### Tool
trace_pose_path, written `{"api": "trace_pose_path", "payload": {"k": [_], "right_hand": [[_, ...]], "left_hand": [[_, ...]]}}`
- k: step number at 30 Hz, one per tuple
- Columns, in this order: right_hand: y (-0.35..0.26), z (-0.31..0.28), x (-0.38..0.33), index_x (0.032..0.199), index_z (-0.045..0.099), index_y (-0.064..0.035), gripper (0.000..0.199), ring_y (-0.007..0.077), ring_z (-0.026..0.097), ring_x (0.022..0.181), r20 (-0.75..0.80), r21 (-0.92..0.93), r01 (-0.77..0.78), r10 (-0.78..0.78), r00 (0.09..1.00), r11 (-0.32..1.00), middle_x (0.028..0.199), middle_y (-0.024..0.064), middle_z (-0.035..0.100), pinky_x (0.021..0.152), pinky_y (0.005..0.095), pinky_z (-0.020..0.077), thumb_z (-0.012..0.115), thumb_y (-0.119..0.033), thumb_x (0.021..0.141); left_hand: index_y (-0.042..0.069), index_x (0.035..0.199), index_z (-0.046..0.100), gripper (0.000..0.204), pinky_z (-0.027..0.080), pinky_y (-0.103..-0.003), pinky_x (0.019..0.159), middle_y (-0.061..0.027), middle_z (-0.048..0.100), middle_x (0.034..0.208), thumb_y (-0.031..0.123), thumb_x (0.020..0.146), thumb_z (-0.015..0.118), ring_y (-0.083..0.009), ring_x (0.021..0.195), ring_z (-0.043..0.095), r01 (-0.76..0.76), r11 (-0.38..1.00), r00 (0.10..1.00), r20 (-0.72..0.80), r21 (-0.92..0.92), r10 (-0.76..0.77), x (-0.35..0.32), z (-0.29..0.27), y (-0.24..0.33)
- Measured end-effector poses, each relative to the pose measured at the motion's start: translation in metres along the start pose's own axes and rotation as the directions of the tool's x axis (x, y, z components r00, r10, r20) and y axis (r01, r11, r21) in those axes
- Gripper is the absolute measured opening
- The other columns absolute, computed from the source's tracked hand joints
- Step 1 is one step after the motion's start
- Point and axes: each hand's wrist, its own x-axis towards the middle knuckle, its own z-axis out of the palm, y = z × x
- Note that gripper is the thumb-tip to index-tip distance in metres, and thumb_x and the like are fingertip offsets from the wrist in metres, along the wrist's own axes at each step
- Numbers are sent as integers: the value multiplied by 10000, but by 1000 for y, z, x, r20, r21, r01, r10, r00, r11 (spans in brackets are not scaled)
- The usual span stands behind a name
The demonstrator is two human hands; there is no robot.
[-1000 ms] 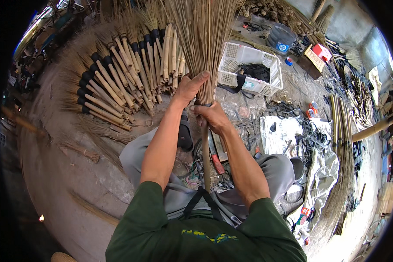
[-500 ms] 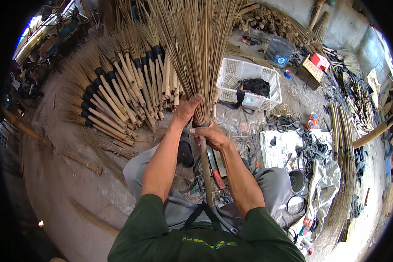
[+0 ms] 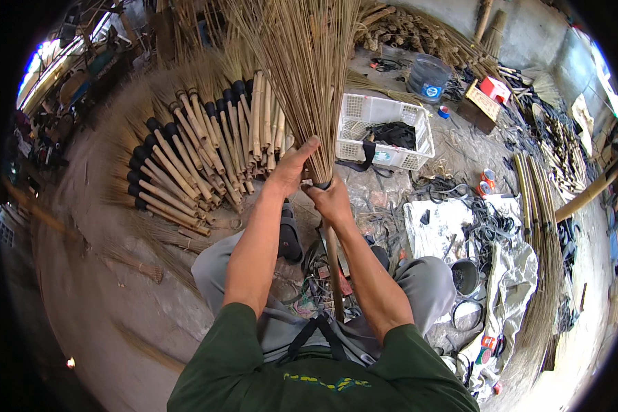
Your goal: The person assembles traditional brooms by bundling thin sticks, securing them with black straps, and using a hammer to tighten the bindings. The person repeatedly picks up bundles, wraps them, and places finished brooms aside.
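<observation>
A stick broom (image 3: 307, 89) stands bristles-up in front of me, its long brown bristles fanning out toward the far edge. My left hand (image 3: 292, 170) is wrapped around the lower bristles, thumb pointing up along them. Just below, my right hand (image 3: 332, 200) grips the neck, where a dark band shows between bristles and handle. The slim wooden handle (image 3: 334, 271) runs down between my knees toward my lap. Behind the handle, a red-handled tool (image 3: 345, 285) lies on the floor, partly hidden.
Finished-looking brooms with black collars (image 3: 185, 161) are piled at left. Beyond my right hand stand a white crate (image 3: 353, 150) holding black material and a clear water jug (image 3: 429, 77). At right lie black strips (image 3: 491, 226), a whitish sack (image 3: 511, 275) and a long bundle of sticks (image 3: 546, 240).
Both hands and the broom have shifted slightly away from me and up. The broom's bristle end has swung a little to the left, and the handle's lower end a little right.
</observation>
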Motion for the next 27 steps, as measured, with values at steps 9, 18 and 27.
{"api": "trace_pose_path", "payload": {"k": [9, 18, 27], "right_hand": [[-114, -136, -93, 1374, 551, 12, 544, 409, 642, 1185, -74, -387, 156, -200, 977, 909, 1277, 256, 645, 1018, 447, 513, 747, -198, 911], [-40, -385, -416, 1234, 674, 53, 330, 152, 647, 877, -826, -261, -551, 112, 553, 793, 987, 79, 724, 802, 292, 522, 643, -204, 1029], [-50, -299, -302, 1215, 685, 40, 231, 160, 689, 961, -665, -49, -12, -24, 746, 999, 1081, 98, 712, 881, 299, 554, 609, -81, 1034]], "left_hand": [[29, 1144, 704, 369, 604, -335, 766, -84, 723, 968, 281, 893, 800, -176, 865, 711, -52, 996, 998, 48, 69, 48, 9, 28, -46], [2, 1406, 602, 530, 620, -361, 829, -85, 683, 1159, 297, 985, 733, -194, 946, 699, -10, 982, 986, 168, 188, -22, 29, 17, -67], [54, 1008, 711, 322, 546, -310, 675, -26, 691, 864, 248, 801, 863, -130, 755, 654, -52, 959, 951, 306, 279, -37, 14, 158, -124]]}}
